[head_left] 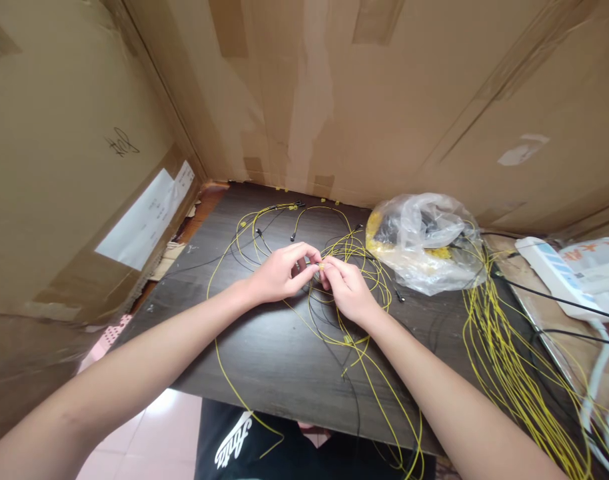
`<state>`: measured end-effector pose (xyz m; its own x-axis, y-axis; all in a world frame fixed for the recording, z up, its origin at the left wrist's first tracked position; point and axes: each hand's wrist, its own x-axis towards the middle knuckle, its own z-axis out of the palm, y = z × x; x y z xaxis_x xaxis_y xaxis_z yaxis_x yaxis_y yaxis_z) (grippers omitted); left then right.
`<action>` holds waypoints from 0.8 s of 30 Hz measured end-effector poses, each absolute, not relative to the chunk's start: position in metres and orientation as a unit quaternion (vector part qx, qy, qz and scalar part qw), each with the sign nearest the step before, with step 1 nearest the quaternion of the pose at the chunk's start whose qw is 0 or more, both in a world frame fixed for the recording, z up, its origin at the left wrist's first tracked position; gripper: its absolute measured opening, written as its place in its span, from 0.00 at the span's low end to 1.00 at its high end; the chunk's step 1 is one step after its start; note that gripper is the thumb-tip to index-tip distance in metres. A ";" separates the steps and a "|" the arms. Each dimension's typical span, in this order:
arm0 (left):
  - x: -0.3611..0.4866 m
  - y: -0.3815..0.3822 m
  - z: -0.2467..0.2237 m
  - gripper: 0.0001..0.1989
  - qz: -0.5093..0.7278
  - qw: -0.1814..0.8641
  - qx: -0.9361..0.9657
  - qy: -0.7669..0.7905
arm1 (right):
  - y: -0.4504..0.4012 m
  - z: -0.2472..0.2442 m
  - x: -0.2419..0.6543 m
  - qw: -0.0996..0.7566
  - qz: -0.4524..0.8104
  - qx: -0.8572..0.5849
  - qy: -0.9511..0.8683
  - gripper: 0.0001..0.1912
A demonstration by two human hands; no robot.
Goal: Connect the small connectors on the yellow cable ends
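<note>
Above the middle of the dark table [264, 347], my left hand [287, 271] and my right hand [348, 288] meet, fingertips almost touching. Both pinch a small yellow-and-dark piece of a thin cable [321, 266] between thumb and fingers. Its exact shape is too small to tell. Loops of thin yellow and black cable [384, 283] lie tangled under and around the hands, some with small black connectors [293, 237]. Several strands hang over the table's near edge.
A clear plastic bag [427, 243] with cables in it sits at the back right. A long bundle of yellow cables [509, 373] runs down the right side, beside a white power strip [554, 273]. Cardboard walls [304, 100] enclose the back and left.
</note>
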<state>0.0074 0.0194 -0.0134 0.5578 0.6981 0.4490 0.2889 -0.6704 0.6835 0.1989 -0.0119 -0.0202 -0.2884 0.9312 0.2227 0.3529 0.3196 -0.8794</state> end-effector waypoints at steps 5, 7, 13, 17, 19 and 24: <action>0.005 0.021 -0.015 0.06 0.372 0.250 0.846 0.290 | -0.011 -0.021 0.200 0.379 0.349 -0.458 -0.725 0.19; 0.005 0.021 -0.015 0.06 0.377 0.233 0.850 0.286 | -0.010 -0.021 0.200 0.378 0.347 -0.458 -0.726 0.19; 0.005 0.019 -0.014 0.06 0.383 0.215 0.851 0.289 | -0.010 -0.022 0.201 0.376 0.343 -0.462 -0.726 0.19; 0.006 0.019 -0.013 0.07 0.390 0.225 0.842 0.297 | -0.011 -0.022 0.200 0.380 0.336 -0.463 -0.727 0.18; 0.006 0.019 -0.013 0.07 0.392 0.233 0.837 0.302 | -0.012 -0.022 0.199 0.382 0.330 -0.464 -0.728 0.18; 0.006 0.019 -0.014 0.07 0.386 0.253 0.831 0.311 | -0.012 -0.022 0.198 0.388 0.316 -0.464 -0.731 0.17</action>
<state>0.0057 0.0191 -0.0135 0.5084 0.7128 0.4831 0.3217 -0.6776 0.6613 0.1982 -0.0122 -0.0218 -0.2688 0.9236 0.2734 0.4325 0.3694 -0.8225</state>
